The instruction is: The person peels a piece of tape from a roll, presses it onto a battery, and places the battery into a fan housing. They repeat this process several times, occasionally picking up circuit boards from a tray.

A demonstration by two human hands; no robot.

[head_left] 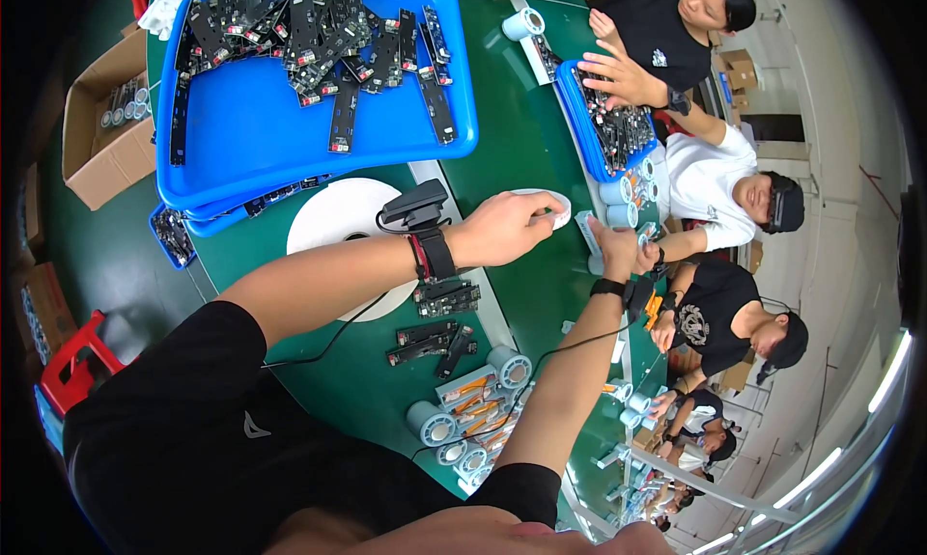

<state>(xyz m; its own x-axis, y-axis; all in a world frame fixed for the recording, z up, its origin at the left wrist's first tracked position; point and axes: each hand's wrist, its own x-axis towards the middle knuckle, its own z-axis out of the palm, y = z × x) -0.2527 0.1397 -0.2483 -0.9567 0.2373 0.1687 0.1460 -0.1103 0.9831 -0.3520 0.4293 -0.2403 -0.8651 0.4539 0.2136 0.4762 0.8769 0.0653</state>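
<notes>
My left hand (507, 229) reaches across the green table with its fingers curled down on a small white ring-shaped roll (560, 213). Close by on the right, my right hand (618, 250) is closed around a pale grey-blue part (587, 235), whose full shape is partly hidden by the fingers. Under my left forearm lies a large white disc-shaped reel (319, 208). Nearer to me are small stacks of black circuit boards (446, 299) and a group of light-blue cylinders with orange pieces (432, 423).
A blue tray (261, 150) heaped with black circuit boards stands at the upper left, a second blue tray (570, 101) farther right. Co-workers line the far side; one's raised hand (623, 75) is over that tray. A cardboard box (101, 159) and red stool (77, 357) are left. Cables trail from my wrists.
</notes>
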